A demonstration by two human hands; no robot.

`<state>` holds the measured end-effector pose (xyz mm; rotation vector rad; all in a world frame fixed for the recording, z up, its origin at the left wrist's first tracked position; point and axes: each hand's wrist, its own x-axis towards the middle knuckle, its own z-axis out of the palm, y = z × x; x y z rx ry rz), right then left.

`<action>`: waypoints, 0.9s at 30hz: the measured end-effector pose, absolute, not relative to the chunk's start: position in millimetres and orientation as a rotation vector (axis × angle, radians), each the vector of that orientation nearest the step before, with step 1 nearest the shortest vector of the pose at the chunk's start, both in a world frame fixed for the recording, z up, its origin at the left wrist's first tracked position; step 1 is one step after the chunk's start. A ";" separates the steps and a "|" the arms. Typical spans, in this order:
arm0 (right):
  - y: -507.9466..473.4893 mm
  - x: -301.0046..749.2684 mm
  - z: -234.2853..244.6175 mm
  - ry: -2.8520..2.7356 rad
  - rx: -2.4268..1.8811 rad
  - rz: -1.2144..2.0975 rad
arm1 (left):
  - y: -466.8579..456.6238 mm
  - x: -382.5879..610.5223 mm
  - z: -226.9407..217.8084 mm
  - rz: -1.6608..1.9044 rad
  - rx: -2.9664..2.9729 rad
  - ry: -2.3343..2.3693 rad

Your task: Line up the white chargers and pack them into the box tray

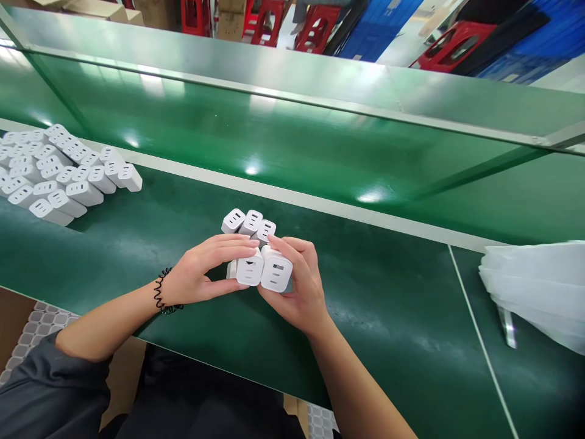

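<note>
Since it's parked well off to one side, pile (52, 164): a heap of white chargers at the far left of the green worktop (388, 317), most with the slots showing. My guess is that spot leaves the middle free for handwork.

Coil band: a black springy one (159, 292) around the left wrist, clear of the fingers.

Left hand (201, 268): pinching the left charger (250, 268), fingers across the top and thumb underneath. Looks like a grip picked so the slotted end faces the wearer uncovered.

Half-hidden piece (231, 269): another white bit peeks out behind the left charger, near the thumb. Can't tell if it's gripped too or just sitting there.

Trio (253, 221): three more chargers side by side just past the fingertips, slots up and toward the wearer. Probably put there to be within easy reach.

Right hand (301, 274): pinching the right charger (276, 268) from the side, fingers over the top, thumb below. It's right beside the left one, ends roughly level, which I'd say makes the two easy to look over together. Can't tell if the worktop takes any weight.

Bags (539, 286): whitish, filmy, layered stack at the far right, well apart from the chargers, beyond a pale line (479, 341) on the worktop.
</note>
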<state>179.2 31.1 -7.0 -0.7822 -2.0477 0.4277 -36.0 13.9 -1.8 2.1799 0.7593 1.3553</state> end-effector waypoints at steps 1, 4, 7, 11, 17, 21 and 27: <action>31.2 179.0 -7.1 -2.048 -0.781 0.427 | 14.0 -36.1 -1.7 1.352 2.181 0.761; 31.2 178.7 -7.4 -2.048 -0.774 0.433 | 14.1 -36.3 -1.3 1.341 2.182 0.766; 31.0 178.4 -7.7 -2.052 -0.786 0.436 | 14.2 -36.4 -1.0 1.338 2.190 0.769; 30.7 178.1 -8.1 -2.054 -0.804 0.431 | 14.5 -36.4 -0.5 1.330 2.196 0.781; 30.6 178.9 -8.3 -2.055 -0.803 0.430 | 14.7 -36.1 0.4 1.326 2.200 0.778; 30.4 179.1 -8.1 -2.047 -0.790 0.447 | 14.5 -36.1 0.2 1.324 2.196 0.778; 30.5 178.8 -8.5 -2.050 -0.806 0.442 | 14.9 -36.1 -0.4 1.328 2.184 0.760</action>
